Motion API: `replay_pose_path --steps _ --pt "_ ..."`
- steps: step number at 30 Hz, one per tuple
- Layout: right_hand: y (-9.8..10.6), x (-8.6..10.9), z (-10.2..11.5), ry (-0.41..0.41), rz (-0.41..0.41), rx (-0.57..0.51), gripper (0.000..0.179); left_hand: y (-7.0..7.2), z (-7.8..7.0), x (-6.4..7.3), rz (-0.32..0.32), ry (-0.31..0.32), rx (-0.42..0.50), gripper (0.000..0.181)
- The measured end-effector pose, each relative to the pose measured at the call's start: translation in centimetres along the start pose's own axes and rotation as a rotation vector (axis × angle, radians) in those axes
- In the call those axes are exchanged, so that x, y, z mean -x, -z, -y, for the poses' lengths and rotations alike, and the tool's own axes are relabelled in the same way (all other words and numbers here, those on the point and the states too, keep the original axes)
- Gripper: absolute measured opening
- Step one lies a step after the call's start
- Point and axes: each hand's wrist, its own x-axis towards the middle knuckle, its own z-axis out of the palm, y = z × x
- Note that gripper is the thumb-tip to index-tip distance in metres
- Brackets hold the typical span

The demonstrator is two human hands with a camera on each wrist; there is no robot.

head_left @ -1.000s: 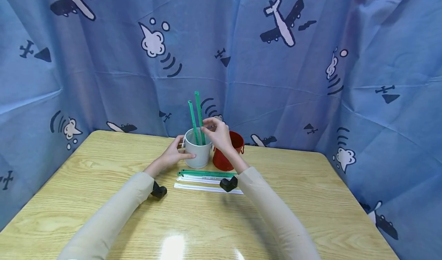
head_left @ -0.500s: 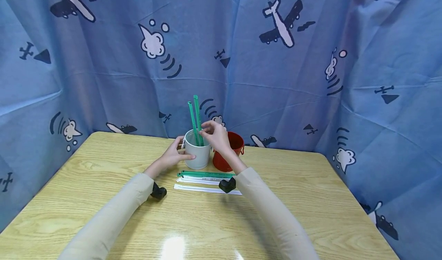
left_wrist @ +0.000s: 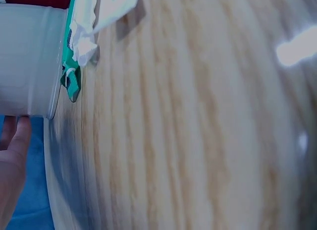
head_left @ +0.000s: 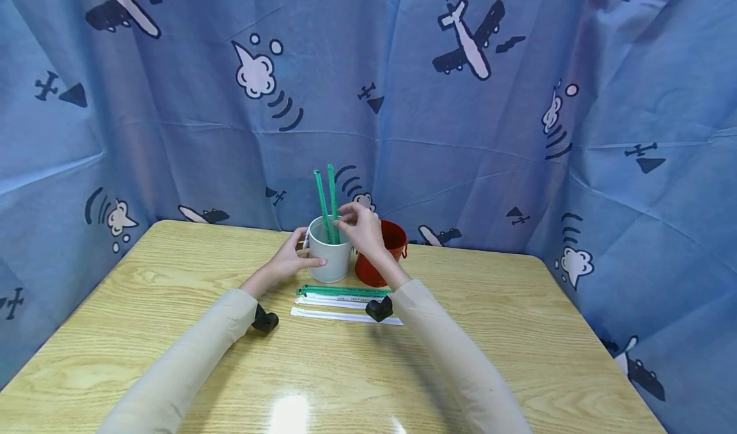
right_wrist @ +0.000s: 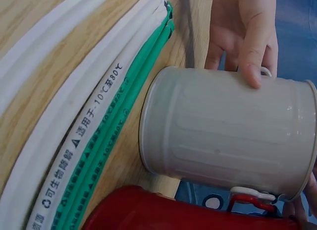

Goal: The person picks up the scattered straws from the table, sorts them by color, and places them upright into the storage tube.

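Observation:
My left hand [head_left: 288, 258] holds a small white metal bucket [head_left: 329, 265] by its left side; in the right wrist view the thumb [right_wrist: 251, 66] lies on the bucket's wall. Over the rim, my right hand [head_left: 364, 229] pinches a green-wrapped straw [head_left: 332, 187] that stands upright with its lower end inside the bucket. A second green-wrapped straw [head_left: 320, 194] leans in there beside it. The right hand's fingertips barely show in the right wrist view, mostly hidden behind the bucket's mouth. In the left wrist view, left fingers [left_wrist: 19, 138] touch the bucket's side.
A red bucket [head_left: 370, 272] stands right beside the white one. In front of both, green-wrapped straws [right_wrist: 106, 136] and white-wrapped straws [right_wrist: 74, 111] lie side by side on the wooden table [head_left: 322, 370]. A blue curtain [head_left: 345, 88] hangs behind the table.
My right hand has lowered its green straw deeper into the white bucket, and the straw's top has swayed left and back right. The left hand keeps its hold on the bucket.

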Motion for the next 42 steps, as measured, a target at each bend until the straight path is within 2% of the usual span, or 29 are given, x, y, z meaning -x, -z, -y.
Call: replay_pose_path --steps 17,24,30,42 --pt "1.4 1.3 0.7 0.074 0.007 0.014 0.025 -0.3 -0.2 -0.1 -0.004 -0.003 -0.013 0.076" --pt "1.6 2.3 0.3 0.095 0.028 0.016 0.023 -0.1 0.4 -0.3 -0.007 0.044 -0.016 0.078" --pt "2.1 3.2 0.1 0.121 0.034 0.002 0.024 -0.1 0.1 -0.2 -0.001 0.012 -0.022 0.078" --pt "3.1 5.0 -0.3 0.192 0.008 -0.011 0.024 0.0 0.2 -0.1 -0.010 0.018 -0.022 0.078"
